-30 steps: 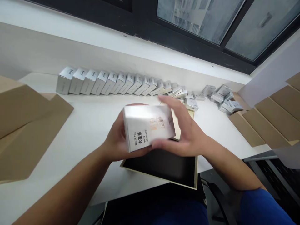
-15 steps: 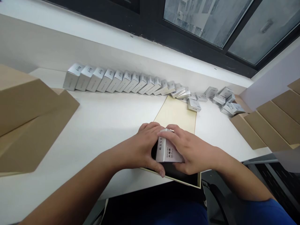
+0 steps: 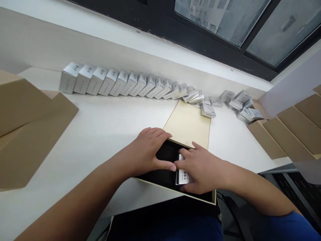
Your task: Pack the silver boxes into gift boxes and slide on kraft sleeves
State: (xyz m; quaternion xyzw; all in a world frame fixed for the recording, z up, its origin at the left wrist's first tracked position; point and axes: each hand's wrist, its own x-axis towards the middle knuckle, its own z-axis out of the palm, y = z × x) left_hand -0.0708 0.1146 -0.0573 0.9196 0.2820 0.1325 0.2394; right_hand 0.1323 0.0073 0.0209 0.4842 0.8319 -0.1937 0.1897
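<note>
A shallow cream-edged gift box [image 3: 163, 177] with a black interior lies at the table's front edge, its cream lid [image 3: 189, 124] folded open toward the back. Inside it, my right hand [image 3: 200, 169] has its fingers closed around a small silver tea box [image 3: 182, 177] with dark printed characters. Much of that tea box is hidden under the hand. At the gift box's left side lies my left hand [image 3: 147, 152], fingers at the far rim and thumb stretched over the interior, its tip close to the tea box. It holds no tea box.
Along the wall leans a row of several silver boxes [image 3: 110, 82]. More silver boxes [image 3: 243, 105] are piled loosely at the right back. Brown cardboard [image 3: 37, 127] stands at the left, and brown boxes [image 3: 288, 134] stand at the right. A window [image 3: 225, 20] is above.
My right hand has lowered the tea box into the gift box and slightly right. My left hand has come away from it, moving left to the gift box's side.
</note>
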